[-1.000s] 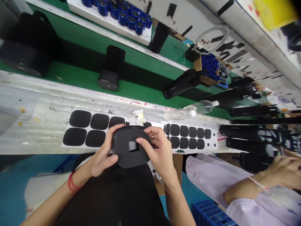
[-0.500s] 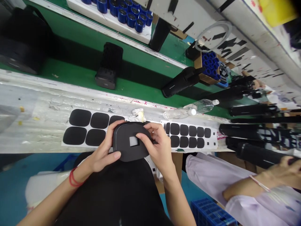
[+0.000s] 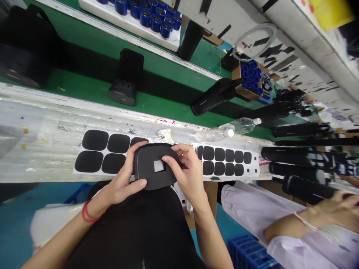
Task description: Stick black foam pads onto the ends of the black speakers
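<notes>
Between my two hands is a black rounded panel [image 3: 151, 177] with a small square window, its exact kind unclear. My left hand [image 3: 123, 183] grips its left edge, thumb along the lower front and fingers behind. My right hand [image 3: 189, 170] holds the right side, with the thumb pressed beside the window and the fingers at the upper edge. Behind the panel, a white sheet of black rounded stickers [image 3: 95, 162] lies on the bench and is partly covered. A second sticker sheet [image 3: 221, 155] lies to the right of my right hand.
Clear plastic bottles [image 3: 214, 134] and a crumpled wrapper [image 3: 163, 136] lie behind the sheets. Black cylindrical units [image 3: 211, 99] stand or lie on the green conveyor [image 3: 162, 95]. Blue cylinders [image 3: 155, 22] fill a white tray. At right, a co-worker's arm [image 3: 297, 224] reaches toward black units.
The panel and both my hands stay almost in place, with a very slight shift upward. Units on the green conveyor have slid a little left. The co-worker's arm has moved slightly left.
</notes>
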The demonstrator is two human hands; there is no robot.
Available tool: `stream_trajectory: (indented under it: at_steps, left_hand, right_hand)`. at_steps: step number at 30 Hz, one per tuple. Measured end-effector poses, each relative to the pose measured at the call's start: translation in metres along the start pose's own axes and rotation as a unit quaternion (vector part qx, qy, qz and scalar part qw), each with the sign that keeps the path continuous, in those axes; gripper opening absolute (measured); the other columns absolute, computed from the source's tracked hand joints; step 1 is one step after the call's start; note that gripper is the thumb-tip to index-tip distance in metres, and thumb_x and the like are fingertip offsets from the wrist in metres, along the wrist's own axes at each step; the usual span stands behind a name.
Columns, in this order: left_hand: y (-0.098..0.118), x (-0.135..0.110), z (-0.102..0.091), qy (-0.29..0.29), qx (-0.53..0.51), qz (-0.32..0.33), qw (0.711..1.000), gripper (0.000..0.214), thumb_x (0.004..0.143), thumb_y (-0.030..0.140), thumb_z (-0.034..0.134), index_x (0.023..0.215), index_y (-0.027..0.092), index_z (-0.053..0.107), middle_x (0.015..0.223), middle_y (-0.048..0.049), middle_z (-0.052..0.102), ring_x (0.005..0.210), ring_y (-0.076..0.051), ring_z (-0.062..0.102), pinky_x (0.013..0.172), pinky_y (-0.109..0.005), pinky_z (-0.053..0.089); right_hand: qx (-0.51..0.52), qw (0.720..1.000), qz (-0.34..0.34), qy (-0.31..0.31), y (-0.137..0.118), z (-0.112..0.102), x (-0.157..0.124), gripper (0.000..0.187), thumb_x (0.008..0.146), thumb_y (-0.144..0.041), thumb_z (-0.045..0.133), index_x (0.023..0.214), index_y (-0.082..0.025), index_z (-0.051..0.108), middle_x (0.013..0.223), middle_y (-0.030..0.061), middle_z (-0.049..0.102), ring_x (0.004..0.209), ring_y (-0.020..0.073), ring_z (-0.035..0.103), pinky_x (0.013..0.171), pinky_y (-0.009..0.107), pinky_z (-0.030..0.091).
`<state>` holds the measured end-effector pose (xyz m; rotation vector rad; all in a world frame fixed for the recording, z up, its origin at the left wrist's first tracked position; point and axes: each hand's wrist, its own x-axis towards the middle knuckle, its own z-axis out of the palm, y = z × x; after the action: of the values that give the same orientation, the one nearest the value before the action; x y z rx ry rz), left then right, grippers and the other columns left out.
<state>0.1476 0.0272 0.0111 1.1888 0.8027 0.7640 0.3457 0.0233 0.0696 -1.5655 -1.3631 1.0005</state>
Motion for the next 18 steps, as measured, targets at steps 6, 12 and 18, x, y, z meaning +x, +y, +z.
stream_trajectory:
  at_steps: [6, 12, 18]
  left_hand:
    - [-0.002, -0.001, 0.0, -0.007, 0.007, 0.008, 1.0, 0.076, 0.089, 0.054, 0.061, 0.151, 0.039, 0.02, 0.151, -0.0071, 0.032, 0.136, -0.033, 0.04, 0.113, -0.048, 0.036]
    - [-0.006, -0.001, -0.001, -0.014, 0.106, 0.01, 0.994, 0.133, 0.048, 0.062, 0.093, 0.151, 0.043, 0.012, 0.156, -0.0149, 0.029, 0.138, -0.045, 0.042, 0.112, -0.065, 0.038]
    - [-0.011, 0.003, 0.009, 0.023, 0.186, 0.052, 0.981, 0.117, 0.061, 0.038, 0.089, 0.151, 0.037, 0.013, 0.148, -0.0176, 0.039, 0.127, -0.041, 0.055, 0.101, -0.062, 0.051]
  right_hand:
    - [0.013, 1.0, 0.007, -0.005, -0.002, 0.0, -0.002, 0.017, 0.09, -0.029, 0.072, 0.103, -0.025, 0.061, 0.083, -0.0035, 0.062, 0.069, 0.0102, 0.06, 0.061, 0.021, 0.049]
    - [0.072, 0.996, 0.051, -0.026, -0.011, -0.007, -0.002, 0.016, 0.09, -0.03, 0.072, 0.101, -0.025, 0.062, 0.082, -0.0046, 0.061, 0.06, 0.007, 0.057, 0.054, 0.018, 0.046]
    - [0.065, 0.997, 0.028, -0.035, -0.036, -0.013, -0.007, 0.008, 0.092, -0.025, 0.071, 0.098, -0.026, 0.065, 0.078, -0.0066, 0.062, 0.055, 0.0041, 0.057, 0.048, 0.015, 0.042]
